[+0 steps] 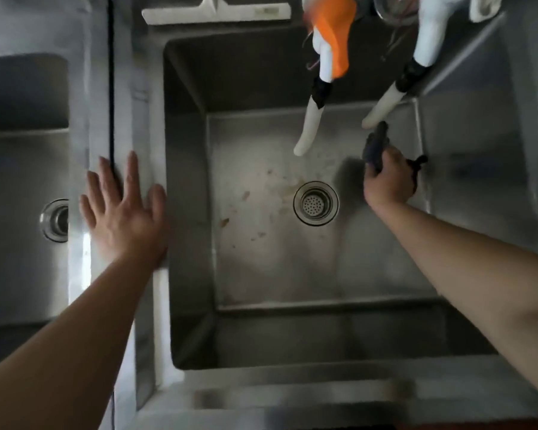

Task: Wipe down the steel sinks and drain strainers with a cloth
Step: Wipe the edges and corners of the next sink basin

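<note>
While the right hand is working deep in the basin, the scene is reading as follows.

Step in hand: the person is wiping the far right part of the middle sink (292, 274), judging by where the cloth is sitting.
Right hand (387, 178): its fingers are closing around a dark cloth (375, 147), bunched and sticking out toward the far side, down near the sink floor by the far right corner.
Left hand (121, 215): it is lying flat with fingers spread wide, holding nothing, pressing on the steel bench (81, 249) between the two basins, probably as a brace.
Drain strainer (316, 203): it is sitting in the floor of the middle sink, just left of the right hand and apart from the cloth.
Stains (246, 195): brownish marks are showing on the floor left of the strainer.
Left sink (22, 169): its own drain (55, 220) is peeking out at the basin's right edge.
Taps: two white spouts (308, 128) are hanging over the far side, one carrying an orange cover (333, 29).
Next move: it is calling for a sweep leftward across the strainer and stains, keeping the cloth pressed flat, then a shift to the left sink.
</note>
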A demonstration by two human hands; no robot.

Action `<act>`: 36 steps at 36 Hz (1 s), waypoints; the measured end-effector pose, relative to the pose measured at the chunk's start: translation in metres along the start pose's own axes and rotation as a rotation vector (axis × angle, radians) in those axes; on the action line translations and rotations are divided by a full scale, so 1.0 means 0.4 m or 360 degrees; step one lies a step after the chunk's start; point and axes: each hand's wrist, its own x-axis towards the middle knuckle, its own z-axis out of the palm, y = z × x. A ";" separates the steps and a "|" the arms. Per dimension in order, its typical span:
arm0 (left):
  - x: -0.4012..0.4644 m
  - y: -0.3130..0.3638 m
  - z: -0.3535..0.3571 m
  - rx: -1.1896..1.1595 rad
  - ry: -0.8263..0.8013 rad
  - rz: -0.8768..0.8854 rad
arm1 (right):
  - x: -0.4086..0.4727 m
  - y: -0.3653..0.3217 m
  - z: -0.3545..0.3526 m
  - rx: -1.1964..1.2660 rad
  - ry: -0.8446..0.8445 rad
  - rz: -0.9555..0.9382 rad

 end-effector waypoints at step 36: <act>-0.002 0.038 -0.033 0.0097 -0.0064 -0.0064 | -0.170 -0.124 0.343 -0.0828 -0.1085 -0.1444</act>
